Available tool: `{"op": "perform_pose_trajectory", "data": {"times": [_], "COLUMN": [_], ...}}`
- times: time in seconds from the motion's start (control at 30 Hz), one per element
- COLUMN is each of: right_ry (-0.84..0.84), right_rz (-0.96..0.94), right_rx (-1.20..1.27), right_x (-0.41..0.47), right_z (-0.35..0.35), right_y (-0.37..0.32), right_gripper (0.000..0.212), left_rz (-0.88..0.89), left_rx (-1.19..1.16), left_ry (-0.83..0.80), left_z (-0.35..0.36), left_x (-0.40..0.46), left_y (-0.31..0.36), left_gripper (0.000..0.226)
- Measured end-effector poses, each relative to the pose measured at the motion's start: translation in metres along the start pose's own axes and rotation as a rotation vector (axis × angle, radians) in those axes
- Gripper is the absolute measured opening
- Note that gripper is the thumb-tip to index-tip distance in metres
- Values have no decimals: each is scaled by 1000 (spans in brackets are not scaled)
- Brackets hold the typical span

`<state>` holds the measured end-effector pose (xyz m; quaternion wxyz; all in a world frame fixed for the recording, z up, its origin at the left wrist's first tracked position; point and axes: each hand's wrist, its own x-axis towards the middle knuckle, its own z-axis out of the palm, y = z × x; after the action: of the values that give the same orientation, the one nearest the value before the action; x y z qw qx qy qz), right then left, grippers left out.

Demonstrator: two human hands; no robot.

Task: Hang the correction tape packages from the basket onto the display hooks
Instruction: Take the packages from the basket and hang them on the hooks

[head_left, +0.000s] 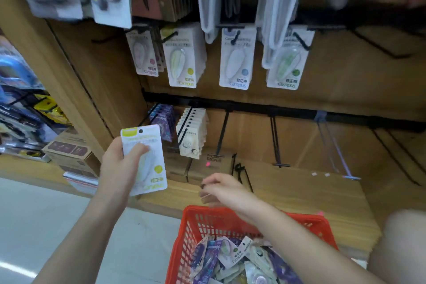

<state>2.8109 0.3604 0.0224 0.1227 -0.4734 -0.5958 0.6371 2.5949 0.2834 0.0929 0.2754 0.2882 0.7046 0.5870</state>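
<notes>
Here, the left hand grasps a yellow correction tape package, thumb across its front; the right hand hovers loosely curled, holding nothing, above the red basket. Best to raise the package above the grip and thread its punched hole squarely onto the yellow-label hook.

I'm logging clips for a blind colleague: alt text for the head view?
The left hand holds a yellow-marked correction tape package up toward the display hooks. The right hand hovers, fingers loosely curled, over a red basket of more packages.
</notes>
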Motion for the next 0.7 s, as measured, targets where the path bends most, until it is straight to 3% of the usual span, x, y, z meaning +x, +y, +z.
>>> {"op": "perform_pose_trajectory", "data": {"times": [0.2, 0.33, 0.5, 0.7], "right_ry": [-69, -75, 53, 71], "right_rz": [-227, -365, -445, -515], "right_rx": [349, 317, 235, 225], "right_x": [-64, -91, -93, -73], "right_z": [-62, -88, -98, -68], "right_y": [-47, -61, -71, -102], "right_gripper": [27, 30, 23, 21], "left_rz": [130, 167, 166, 130], "left_rx": [-38, -46, -52, -85], "left_ry": [-215, -313, -313, -250], "left_z": [68, 111, 130, 105], "left_x": [-47, -67, -70, -50], "left_y": [45, 81, 103, 111], "left_gripper": [24, 33, 21, 14]}}
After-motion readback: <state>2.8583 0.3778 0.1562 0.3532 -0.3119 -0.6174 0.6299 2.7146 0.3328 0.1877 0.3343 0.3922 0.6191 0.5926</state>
